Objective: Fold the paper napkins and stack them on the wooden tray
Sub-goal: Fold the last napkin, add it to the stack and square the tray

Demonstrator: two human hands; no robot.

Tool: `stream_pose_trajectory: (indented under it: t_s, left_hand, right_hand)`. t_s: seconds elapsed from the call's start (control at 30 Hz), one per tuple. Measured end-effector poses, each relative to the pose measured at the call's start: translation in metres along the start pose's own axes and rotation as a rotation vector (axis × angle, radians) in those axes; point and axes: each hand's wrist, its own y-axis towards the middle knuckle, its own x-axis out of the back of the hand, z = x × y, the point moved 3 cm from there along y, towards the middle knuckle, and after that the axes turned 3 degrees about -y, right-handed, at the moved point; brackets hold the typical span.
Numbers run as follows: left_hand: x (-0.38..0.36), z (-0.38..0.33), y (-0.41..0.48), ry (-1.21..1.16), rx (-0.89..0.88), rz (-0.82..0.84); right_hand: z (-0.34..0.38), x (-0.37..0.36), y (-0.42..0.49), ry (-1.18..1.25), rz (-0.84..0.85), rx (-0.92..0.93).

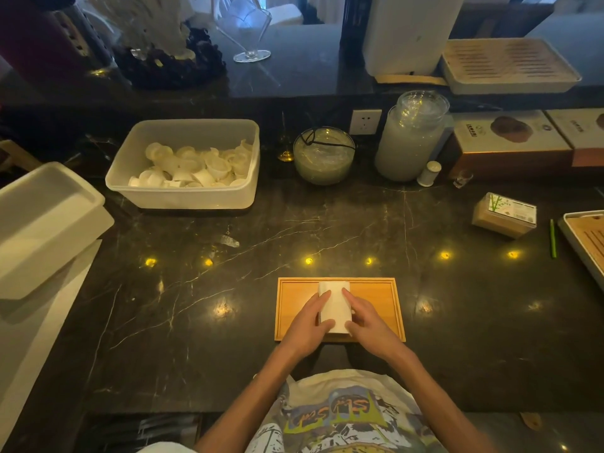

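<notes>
A wooden tray (376, 302) lies on the dark marble counter near the front edge. A white stack of folded paper napkins (335, 304) rests on the tray's left half. My left hand (309, 325) presses against the stack's left side, fingers along its edge. From the other side my right hand (364, 322) holds the stack, fingertips on top. Both hands grip the napkins between them. The lower part of the stack is hidden by my fingers.
A clear plastic tub (183, 194) of small white cups stands at the back left. White trays (42, 223) sit at the far left. A glass bowl (323, 156), a tall jar (410, 135) and boxes line the back. A toothpick box (505, 214) and another tray (585, 243) are at the right.
</notes>
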Motion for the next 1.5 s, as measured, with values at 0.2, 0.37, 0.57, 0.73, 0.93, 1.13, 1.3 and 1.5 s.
stream_pose_trajectory:
  t_s: [0.2, 0.37, 0.57, 0.73, 0.93, 1.13, 1.3, 1.5]
  left_hand:
    - [0.001, 0.007, 0.003, -0.007, -0.019, 0.016]
    - [0.007, 0.011, 0.004, -0.053, -0.004, 0.063]
    - [0.009, 0.013, 0.003, -0.068, -0.011, 0.071]
    - [0.007, 0.009, 0.000, -0.149, -0.049, 0.057]
    - [0.009, 0.002, -0.003, -0.482, 0.222, 0.004]
    - [-0.003, -0.014, -0.007, -0.613, 0.184, 0.133]
    - [-0.004, -0.022, -0.010, -0.606, 0.159, 0.135]
    - [-0.004, -0.021, -0.010, -0.607, 0.185, 0.092]
  right_hand:
    - [-0.003, -0.001, 0.002, -0.082, -0.001, 0.008]
    - [-0.004, 0.001, 0.001, -0.094, 0.012, 0.037]
    - [-0.006, 0.003, -0.002, -0.036, 0.026, 0.071]
    - [-0.004, 0.005, -0.003, 0.021, -0.011, 0.068]
    - [0.002, 0.003, -0.006, 0.544, 0.044, -0.121]
    - [0.003, -0.011, -0.002, 0.640, 0.068, -0.161]
    - [0.004, -0.010, -0.003, 0.634, 0.069, -0.158]
    - [0.001, -0.011, -0.002, 0.624, 0.045, -0.168]
